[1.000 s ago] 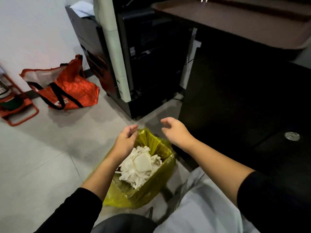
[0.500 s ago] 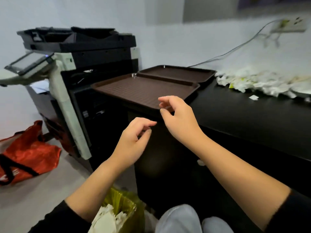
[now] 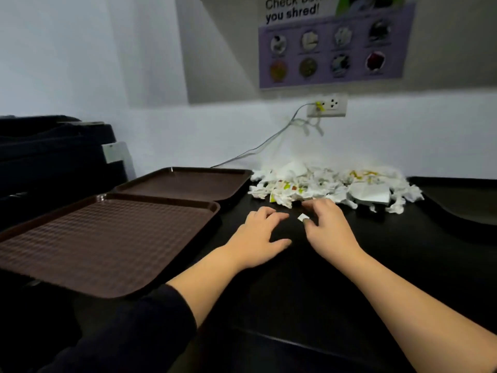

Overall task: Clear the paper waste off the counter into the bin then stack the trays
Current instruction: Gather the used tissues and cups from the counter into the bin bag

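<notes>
— Where are your hands?

— Both over the black surface (image 3: 309, 286). My left hand (image 3: 258, 238) lies flat, fingers loose, holding nothing. My right hand (image 3: 329, 227) has its fingers curled at a small white scrap (image 3: 303, 217); whether I'm pinching it, I cannot tell.

— And the paper waste (image 3: 330, 188)?

— Heaped by the wall, just beyond my fingertips. Two brown trays (image 3: 107, 238) sit side by side on my left, unstacked.
</notes>
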